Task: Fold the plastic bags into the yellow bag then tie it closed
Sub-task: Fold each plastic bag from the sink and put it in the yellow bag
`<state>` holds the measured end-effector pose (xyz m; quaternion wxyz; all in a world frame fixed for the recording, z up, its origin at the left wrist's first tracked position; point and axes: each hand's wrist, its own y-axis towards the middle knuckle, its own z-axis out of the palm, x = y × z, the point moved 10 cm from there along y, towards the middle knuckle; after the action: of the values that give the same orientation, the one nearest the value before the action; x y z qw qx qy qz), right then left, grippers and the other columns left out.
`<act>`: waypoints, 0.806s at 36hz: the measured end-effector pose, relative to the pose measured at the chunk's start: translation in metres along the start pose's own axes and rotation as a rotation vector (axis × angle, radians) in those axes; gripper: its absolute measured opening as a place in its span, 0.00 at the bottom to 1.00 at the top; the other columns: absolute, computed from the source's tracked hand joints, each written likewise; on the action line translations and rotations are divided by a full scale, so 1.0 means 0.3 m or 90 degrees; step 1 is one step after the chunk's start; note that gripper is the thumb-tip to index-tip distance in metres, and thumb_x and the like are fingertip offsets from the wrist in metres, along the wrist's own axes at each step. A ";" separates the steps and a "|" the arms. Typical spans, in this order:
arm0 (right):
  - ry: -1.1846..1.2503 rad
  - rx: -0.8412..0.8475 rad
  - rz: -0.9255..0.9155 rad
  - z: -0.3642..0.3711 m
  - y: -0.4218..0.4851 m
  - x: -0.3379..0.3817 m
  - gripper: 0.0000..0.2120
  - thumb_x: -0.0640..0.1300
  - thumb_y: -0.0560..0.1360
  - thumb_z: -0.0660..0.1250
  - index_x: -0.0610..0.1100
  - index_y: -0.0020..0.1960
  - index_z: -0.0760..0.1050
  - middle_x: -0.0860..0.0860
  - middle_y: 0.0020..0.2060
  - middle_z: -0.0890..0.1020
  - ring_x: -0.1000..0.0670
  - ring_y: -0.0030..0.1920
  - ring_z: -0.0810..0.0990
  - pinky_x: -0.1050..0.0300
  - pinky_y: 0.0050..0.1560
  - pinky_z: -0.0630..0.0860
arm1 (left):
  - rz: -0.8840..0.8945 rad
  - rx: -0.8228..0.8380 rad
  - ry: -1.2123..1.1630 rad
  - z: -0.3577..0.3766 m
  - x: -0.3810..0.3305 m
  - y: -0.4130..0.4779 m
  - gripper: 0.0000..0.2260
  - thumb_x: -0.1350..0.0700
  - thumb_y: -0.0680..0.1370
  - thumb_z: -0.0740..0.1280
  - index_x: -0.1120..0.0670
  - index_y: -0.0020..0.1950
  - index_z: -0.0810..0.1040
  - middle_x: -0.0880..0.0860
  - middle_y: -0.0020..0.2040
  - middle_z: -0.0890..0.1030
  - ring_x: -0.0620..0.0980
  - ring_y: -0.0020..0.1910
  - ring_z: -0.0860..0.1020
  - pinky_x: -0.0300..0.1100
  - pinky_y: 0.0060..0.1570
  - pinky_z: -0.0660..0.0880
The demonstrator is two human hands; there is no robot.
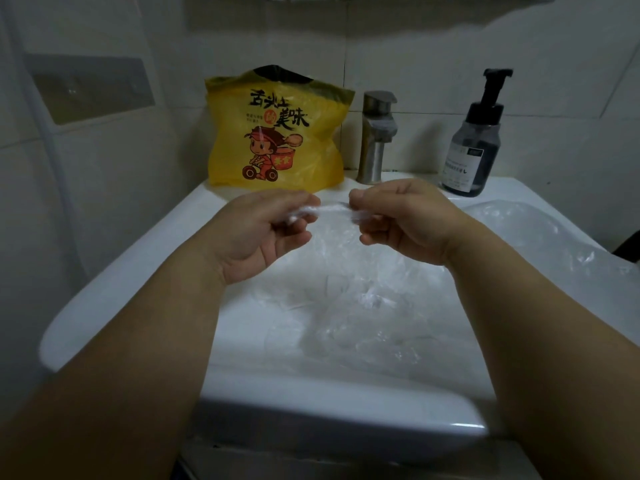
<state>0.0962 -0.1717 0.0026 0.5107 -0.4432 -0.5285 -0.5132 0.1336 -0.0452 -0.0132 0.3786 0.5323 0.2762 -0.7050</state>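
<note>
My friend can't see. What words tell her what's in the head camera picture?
Left hand and right hand pinch a twisted clear plastic bag between them over a white sink. A yellow bag stands behind, beside a steel faucet and dark pump bottle.

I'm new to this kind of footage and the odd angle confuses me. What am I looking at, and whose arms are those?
There is no machine here. The single picture comes from a wide-angle camera worn on a person's head, looking forward and down, so the two bare arms are the wearer's own. They reach over a white sink. The left hand and the right hand each pinch a clear plastic bag, pulling part of it into a thin bunched strip between them, while the rest hangs down into the basin. At the back of the sink stands the yellow bag with a cartoon print, next to a metal faucet. A dark pump bottle stands further right. More clear plastic lies on the sink's right edge.
</note>
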 end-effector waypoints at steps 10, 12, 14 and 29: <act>-0.176 -0.066 0.045 -0.038 0.007 -0.042 0.13 0.36 0.75 0.68 0.37 0.58 0.78 0.44 0.44 0.80 0.49 0.42 0.79 0.62 0.42 0.81 | 0.045 -0.105 0.118 -0.050 -0.007 0.013 0.04 0.65 0.75 0.68 0.59 0.48 0.78 0.51 0.40 0.79 0.40 0.33 0.80 0.30 0.36 0.77; -0.211 -0.055 0.052 -0.027 0.006 -0.046 0.07 0.37 0.76 0.67 0.40 0.53 0.80 0.43 0.43 0.79 0.49 0.42 0.78 0.61 0.43 0.81 | 0.058 -0.113 0.123 -0.052 -0.013 0.011 0.03 0.65 0.75 0.69 0.58 0.46 0.79 0.49 0.37 0.80 0.39 0.33 0.79 0.30 0.36 0.77; -0.250 -0.051 0.063 -0.021 0.003 -0.051 0.04 0.40 0.77 0.66 0.42 0.48 0.80 0.45 0.39 0.77 0.50 0.39 0.76 0.59 0.46 0.82 | 0.082 -0.129 0.130 -0.060 -0.023 0.013 0.03 0.64 0.75 0.69 0.58 0.45 0.79 0.46 0.34 0.81 0.39 0.33 0.78 0.29 0.36 0.76; -0.205 -0.082 -0.057 0.097 0.017 -0.030 0.10 0.44 0.80 0.63 0.40 0.42 0.76 0.49 0.32 0.75 0.51 0.34 0.75 0.55 0.44 0.80 | 0.040 -0.047 0.047 0.000 0.021 0.029 0.38 0.31 0.58 0.72 0.52 0.60 0.77 0.53 0.56 0.82 0.52 0.58 0.79 0.44 0.50 0.79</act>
<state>0.0996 -0.1420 -0.0044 0.3670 -0.5275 -0.5886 -0.4904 0.1399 -0.0515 -0.0191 0.4094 0.5521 0.2995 -0.6618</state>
